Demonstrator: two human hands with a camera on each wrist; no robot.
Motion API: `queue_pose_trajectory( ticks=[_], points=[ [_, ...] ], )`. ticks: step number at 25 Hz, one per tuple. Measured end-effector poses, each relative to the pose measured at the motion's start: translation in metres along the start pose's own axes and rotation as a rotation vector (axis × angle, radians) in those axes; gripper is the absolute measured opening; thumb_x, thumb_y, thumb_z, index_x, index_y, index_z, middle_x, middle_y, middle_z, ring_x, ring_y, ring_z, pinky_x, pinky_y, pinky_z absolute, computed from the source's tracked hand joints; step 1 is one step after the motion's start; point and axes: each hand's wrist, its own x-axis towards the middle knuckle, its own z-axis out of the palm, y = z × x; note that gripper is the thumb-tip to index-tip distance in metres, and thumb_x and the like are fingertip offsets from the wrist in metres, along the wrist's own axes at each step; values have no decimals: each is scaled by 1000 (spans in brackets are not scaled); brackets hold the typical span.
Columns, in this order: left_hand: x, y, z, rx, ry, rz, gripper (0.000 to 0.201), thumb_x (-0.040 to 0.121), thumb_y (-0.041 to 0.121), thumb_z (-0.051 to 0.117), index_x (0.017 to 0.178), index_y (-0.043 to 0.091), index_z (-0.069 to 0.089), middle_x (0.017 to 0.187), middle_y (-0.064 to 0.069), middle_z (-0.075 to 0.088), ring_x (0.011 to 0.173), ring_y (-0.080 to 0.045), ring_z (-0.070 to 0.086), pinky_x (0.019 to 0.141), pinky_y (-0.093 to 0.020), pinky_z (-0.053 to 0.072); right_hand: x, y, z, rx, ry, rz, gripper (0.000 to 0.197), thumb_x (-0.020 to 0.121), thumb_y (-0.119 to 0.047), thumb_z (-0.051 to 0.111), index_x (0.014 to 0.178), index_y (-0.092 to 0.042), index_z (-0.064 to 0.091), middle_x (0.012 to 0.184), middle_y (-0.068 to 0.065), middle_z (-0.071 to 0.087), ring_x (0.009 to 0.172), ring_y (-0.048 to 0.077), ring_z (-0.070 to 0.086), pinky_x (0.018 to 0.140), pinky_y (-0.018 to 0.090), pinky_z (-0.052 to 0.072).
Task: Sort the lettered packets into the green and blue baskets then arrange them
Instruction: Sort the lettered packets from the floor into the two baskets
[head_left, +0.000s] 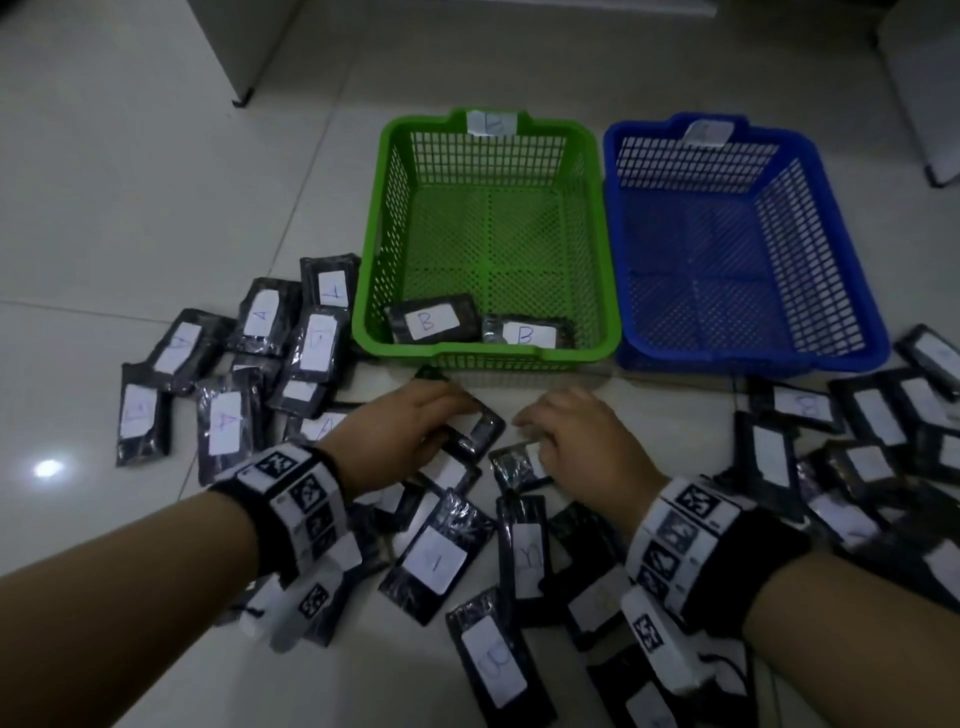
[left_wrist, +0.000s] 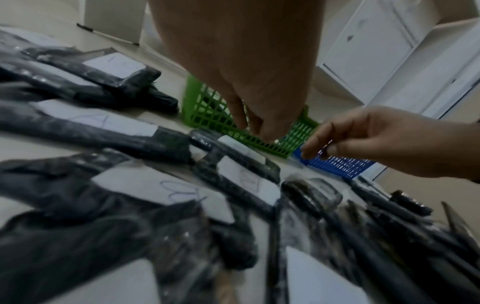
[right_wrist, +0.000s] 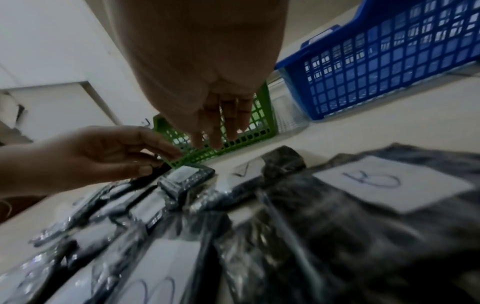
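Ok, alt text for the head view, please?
Both hands, left and right, reach into black lettered packets on the floor before a green basket holding two B packets and an empty blue basket.

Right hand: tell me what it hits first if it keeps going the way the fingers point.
Probably the near wall of the green basket. The right hand points forward over bare floor towards it, though depth is unclear.

The light over my floor (head_left: 156, 208) is dim and bluish, with one glare spot (head_left: 48, 468) near its left edge. Both wrist views smear my packets (left_wrist: 103, 185) into blur (worst toward the bottom corners), and straight lines bow.
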Motion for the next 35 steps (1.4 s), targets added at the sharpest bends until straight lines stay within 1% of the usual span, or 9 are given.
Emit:
queue_pose_trajectory(
  ticks=[3, 8, 11, 15, 19, 22, 26, 31, 35],
  points=[
    [7, -15, 4, 163, -169, -81, 68, 84, 22, 61, 145, 15, 33, 148, -7, 40, 132, -26, 43, 109, -35, 34, -10, 14, 15, -238, -191, 120, 53, 83, -26, 60, 135, -25, 46, 133, -2, 46, 124, 25, 40, 99, 38, 33],
    [25, -14, -8, 311, -333, -192, 68, 83, 40, 63, 143, 25, 33, 140, -2, 39, 121, -24, 47, 97, -35, 40, -12, 16, 13, -160, -175, 156, 28, 84, -22, 62, 106, -24, 46, 114, -2, 49, 109, 21, 43, 83, 37, 40],
    [22, -5, -18, 322, -221, -17, 41, 84, 39, 55, 122, 26, 49, 120, -2, 54, 98, -24, 61, 77, -35, 50, -13, 19, -8, 165, -105, 138, 20, 87, -20, 59, 103, -23, 49, 99, -6, 53, 97, 17, 49, 78, 31, 42],
    [18, 10, -32, 151, 51, 182, 30, 90, 33, 44, 115, 19, 53, 100, -2, 64, 86, -19, 62, 71, -31, 53, -11, 22, -44, 338, 333, 19, 28, 90, -18, 57, 118, -16, 54, 107, -8, 51, 101, 9, 49, 82, 22, 38],
    [56, 29, -58, 13, 387, 35, 32, 95, 27, 41, 120, 10, 54, 103, -6, 58, 97, -20, 51, 85, -29, 42, 12, 46, -81, 321, 621, 175, 31, 92, -6, 51, 122, -13, 54, 114, 7, 48, 98, 15, 47, 81, 18, 34],
    [102, 22, -62, -27, 365, -240, 30, 96, 19, 42, 121, 8, 55, 107, -13, 58, 101, -29, 52, 88, -36, 42, 23, 79, -99, 248, 724, 422, 32, 91, -4, 50, 119, -18, 59, 119, 14, 45, 107, 28, 49, 92, 30, 41],
    [141, 13, -45, -21, 62, -417, 30, 96, 15, 41, 122, 12, 56, 117, -16, 58, 104, -35, 54, 87, -40, 46, 21, 113, -99, 66, 594, 569, 32, 89, -2, 49, 108, -20, 67, 117, 15, 41, 110, 38, 45, 100, 44, 42],
    [154, 16, -30, -128, -65, -504, 20, 95, 13, 46, 115, 13, 50, 107, -14, 65, 75, -28, 55, 64, -33, 44, 33, 129, -99, 72, 104, 694, 38, 92, -10, 43, 120, -26, 61, 135, 14, 36, 123, 36, 43, 101, 34, 41],
    [155, 15, -27, -4, -126, -486, 30, 97, 19, 44, 122, 15, 59, 126, -15, 55, 109, -33, 55, 91, -36, 44, 26, 119, -108, -83, -24, 648, 45, 96, -15, 38, 133, -36, 52, 143, 10, 40, 130, 34, 36, 109, 44, 35]
  ],
)
